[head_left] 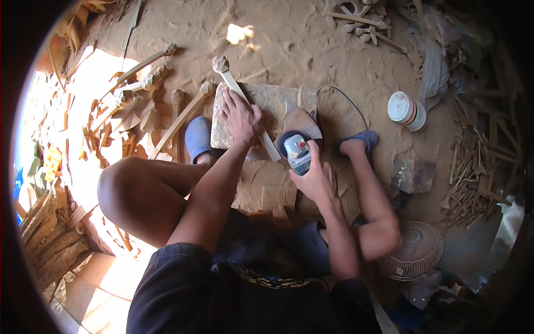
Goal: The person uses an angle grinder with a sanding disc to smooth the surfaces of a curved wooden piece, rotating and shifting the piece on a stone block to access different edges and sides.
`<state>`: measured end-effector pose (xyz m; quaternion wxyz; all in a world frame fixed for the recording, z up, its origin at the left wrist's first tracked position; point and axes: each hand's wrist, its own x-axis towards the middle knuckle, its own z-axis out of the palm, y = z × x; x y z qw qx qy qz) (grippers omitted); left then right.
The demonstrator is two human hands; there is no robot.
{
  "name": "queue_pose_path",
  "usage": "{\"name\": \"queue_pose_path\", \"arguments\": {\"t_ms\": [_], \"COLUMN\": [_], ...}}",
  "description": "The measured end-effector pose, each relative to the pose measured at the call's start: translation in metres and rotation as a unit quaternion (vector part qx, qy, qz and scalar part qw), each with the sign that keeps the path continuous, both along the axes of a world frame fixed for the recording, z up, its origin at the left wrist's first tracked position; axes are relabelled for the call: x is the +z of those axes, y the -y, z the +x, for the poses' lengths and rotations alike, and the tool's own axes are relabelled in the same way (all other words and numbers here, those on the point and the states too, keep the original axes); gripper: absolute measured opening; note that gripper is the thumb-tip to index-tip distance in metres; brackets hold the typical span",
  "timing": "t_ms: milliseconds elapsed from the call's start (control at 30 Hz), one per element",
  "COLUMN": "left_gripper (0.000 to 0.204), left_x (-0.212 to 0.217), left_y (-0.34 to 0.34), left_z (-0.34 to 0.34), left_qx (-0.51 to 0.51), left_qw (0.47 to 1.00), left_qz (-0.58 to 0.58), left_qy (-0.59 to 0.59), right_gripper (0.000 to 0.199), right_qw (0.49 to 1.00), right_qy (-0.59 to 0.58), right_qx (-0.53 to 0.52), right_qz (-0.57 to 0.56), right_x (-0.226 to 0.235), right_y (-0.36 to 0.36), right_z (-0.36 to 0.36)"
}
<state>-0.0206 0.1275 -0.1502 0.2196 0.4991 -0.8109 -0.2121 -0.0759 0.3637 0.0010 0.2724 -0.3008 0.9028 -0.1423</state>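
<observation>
With left hand [240, 119] bent over a long, pale wooden strip [231, 82] with a carved knob at its far end, clasps and presses it aslant across a worn, pale-brown rectangular block [278, 101]. With right hand [321, 181] closed around a silver-grey power tool [298, 156] with a red button, holds its dark round disc [282, 141] at the block's near right corner, just beside the strip's near end; cannot tell whether touching. Could, through a slip of the narrow wood under a one-handed hold, skew the strip or gouge its end. Could also, through a drift of the disc up the strip, catch the bare left fingers. Beyond the block's right edge: a thin, dark cable [351, 100], liable to snag, and a blue rubbery shoe [365, 138]. Tight against the block's left side: a matching blue shoe [196, 136] and knob-ended brown wooden pieces [183, 118], hampering any leftward swing. Farther right of the block: a round white tub [400, 107].
</observation>
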Motion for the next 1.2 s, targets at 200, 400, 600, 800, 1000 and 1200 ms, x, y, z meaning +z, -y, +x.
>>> {"name": "queue_pose_path", "arguments": {"t_ms": [200, 400, 600, 800, 1000, 1200], "left_gripper": [0.097, 0.097, 0.096, 0.094, 0.092, 0.092], "left_x": [-0.007, -0.005, -0.001, 0.000, 0.001, -0.005], "left_y": [0.001, 0.004, 0.003, 0.004, 0.003, 0.005], "left_z": [0.003, 0.004, -0.002, 0.003, 0.002, 0.005], "left_qx": [-0.010, -0.016, -0.008, 0.010, 0.013, 0.017], "left_qw": [1.000, 1.000, 1.000, 1.000, 0.999, 0.999], "left_qz": [-0.004, -0.004, 0.003, 0.008, 0.009, 0.017], "left_qy": [0.002, 0.014, 0.024, 0.026, 0.032, 0.032], "right_gripper": [0.097, 0.089, 0.087, 0.094, 0.093, 0.094], "right_qw": [0.998, 0.990, 0.974, 0.991, 0.997, 0.999], "right_qy": [-0.051, -0.089, -0.159, -0.062, -0.042, -0.028], "right_qx": [-0.014, -0.110, -0.154, -0.082, -0.023, -0.007], "right_qz": [0.019, -0.008, -0.045, -0.084, -0.059, -0.028], "right_x": [-0.006, -0.007, -0.015, -0.004, -0.009, -0.012], "right_y": [0.002, -0.008, -0.039, -0.009, 0.017, 0.024], "right_z": [-0.004, -0.032, -0.038, -0.016, -0.002, 0.003]}}
